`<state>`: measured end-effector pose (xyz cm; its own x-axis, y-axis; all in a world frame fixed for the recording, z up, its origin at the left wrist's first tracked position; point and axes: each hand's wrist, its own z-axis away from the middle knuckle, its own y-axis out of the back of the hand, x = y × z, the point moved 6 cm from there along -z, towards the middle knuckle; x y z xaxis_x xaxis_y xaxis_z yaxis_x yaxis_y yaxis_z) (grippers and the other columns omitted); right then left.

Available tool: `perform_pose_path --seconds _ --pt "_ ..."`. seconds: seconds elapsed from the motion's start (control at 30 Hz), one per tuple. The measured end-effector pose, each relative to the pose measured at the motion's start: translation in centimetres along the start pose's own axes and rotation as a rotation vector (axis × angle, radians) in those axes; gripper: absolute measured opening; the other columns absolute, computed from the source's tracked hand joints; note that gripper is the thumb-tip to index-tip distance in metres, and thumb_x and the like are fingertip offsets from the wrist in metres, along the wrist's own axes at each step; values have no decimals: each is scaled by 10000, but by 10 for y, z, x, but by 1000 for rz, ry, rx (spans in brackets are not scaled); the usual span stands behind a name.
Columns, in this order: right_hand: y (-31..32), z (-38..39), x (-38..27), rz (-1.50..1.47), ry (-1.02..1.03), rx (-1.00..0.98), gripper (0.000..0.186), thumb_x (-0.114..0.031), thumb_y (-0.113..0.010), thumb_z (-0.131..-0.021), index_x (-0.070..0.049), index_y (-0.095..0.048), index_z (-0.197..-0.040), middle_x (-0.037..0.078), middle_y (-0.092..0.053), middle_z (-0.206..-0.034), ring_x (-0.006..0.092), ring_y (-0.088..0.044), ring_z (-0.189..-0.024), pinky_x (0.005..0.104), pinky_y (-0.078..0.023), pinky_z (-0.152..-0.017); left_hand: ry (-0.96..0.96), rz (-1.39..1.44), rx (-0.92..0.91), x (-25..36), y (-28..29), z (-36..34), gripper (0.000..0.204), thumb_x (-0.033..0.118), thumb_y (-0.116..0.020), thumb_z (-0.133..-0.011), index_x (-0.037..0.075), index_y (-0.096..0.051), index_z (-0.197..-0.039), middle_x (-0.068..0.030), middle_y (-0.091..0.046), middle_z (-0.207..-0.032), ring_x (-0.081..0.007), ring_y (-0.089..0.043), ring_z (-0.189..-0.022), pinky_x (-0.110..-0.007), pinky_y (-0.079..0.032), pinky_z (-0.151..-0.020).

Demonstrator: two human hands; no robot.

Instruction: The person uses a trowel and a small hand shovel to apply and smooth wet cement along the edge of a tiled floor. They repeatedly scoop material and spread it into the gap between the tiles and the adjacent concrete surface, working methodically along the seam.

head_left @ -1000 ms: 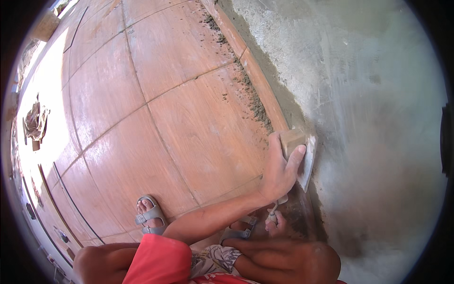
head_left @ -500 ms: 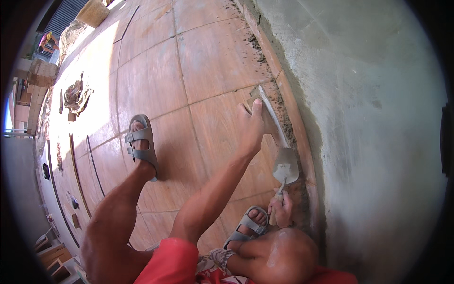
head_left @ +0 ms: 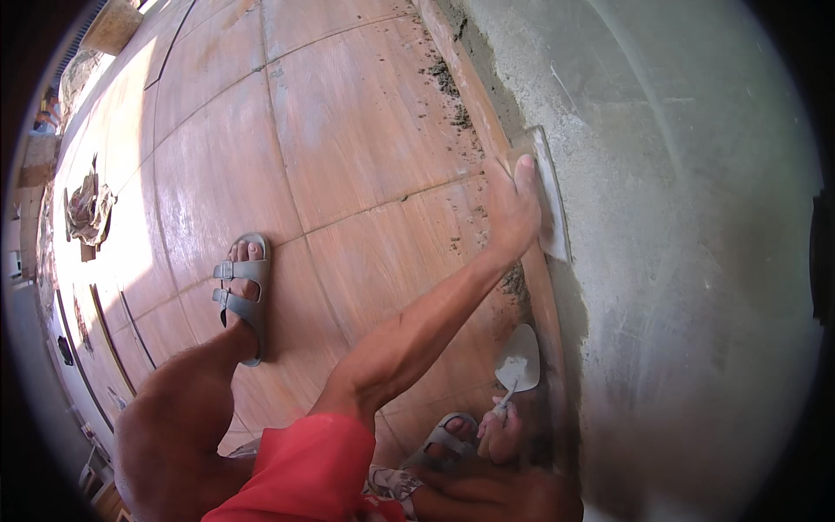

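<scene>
My left hand is closed around the handle of a flat rectangular plastering trowel. The blade lies against the foot of the grey cement wall, just past the narrow skirting tile. Lower down, my right hand grips the handle of a small rounded pointing trowel, whose blade carries a pale smear and hangs above the floor beside the skirting. Dark mortar crumbs are strewn along the floor edge. Most of my right forearm is hidden.
My sandalled feet stand on brown wood-look floor tiles, the left foot farther out. A crumpled dark bundle lies in sunlight at left, near several long thin strips. A bucket-like container stands at the far left.
My left hand has carried the plastering trowel from the crumb-strewn floor edge rightward onto the wall's foot. The right hand with the pointing trowel sits slightly lower in view. The view has shifted.
</scene>
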<state>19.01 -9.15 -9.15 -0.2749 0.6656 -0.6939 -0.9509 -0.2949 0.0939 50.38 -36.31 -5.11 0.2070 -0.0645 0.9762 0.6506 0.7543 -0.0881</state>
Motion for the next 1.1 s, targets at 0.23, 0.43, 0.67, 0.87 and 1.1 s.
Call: perform_pose_path --seconds 0.23,0.43,0.67,0.87,1.1 --pt "-32 21 -29 253 -9 -145 367 -37 -535 -845 34 -527 -1205 17 -546 -695 76 -516 -608 236 -442 -576 264 174 -351 25 15 103 373 256 -463 -1019 -43 -387 -1227 -175 -526 -1110 -234 -510 -1052 -361 -395 -962" --pt "-43 27 -98 702 165 -52 425 -201 -630 -845 -4 -570 -1217 138 -644 -939 235 -638 -796 353 -510 -744 283 305 3 -23 73 -30 338 279 -504 -1001 -41 -463 -1102 -190 -563 -1101 -229 -527 -1034 -368 -417 -910" --pt "-49 54 -164 1097 2 8 463 -263 -687 -810 -29 -579 -1195 224 -657 -1024 405 -642 -918 445 -523 -785 316 156 6 -36 47 -84 367 303 -512 -995 -52 -477 -1078 -208 -577 -1049 -268 -555 -989 -396 -416 -911" --pt "-57 112 -217 1407 -5 63 399 -271 -704 -784 -22 -592 -1076 227 -655 -900 419 -642 -808 474 -523 -693 292 174 43 -9 30 -147 418 307 -524 -978 -66 -427 -1142 -295 -578 -1053 -422 -567 -1024 -468 -411 -902" --pt "-93 124 -257 1384 -162 71 395 -280 -699 -779 -60 -607 -1094 218 -670 -938 414 -651 -817 477 -536 -712 272 201 -194 16 10 -53 417 281 -558 -954 -32 -419 -1191 -287 -581 -1045 -451 -572 -993 -489 -424 -861"
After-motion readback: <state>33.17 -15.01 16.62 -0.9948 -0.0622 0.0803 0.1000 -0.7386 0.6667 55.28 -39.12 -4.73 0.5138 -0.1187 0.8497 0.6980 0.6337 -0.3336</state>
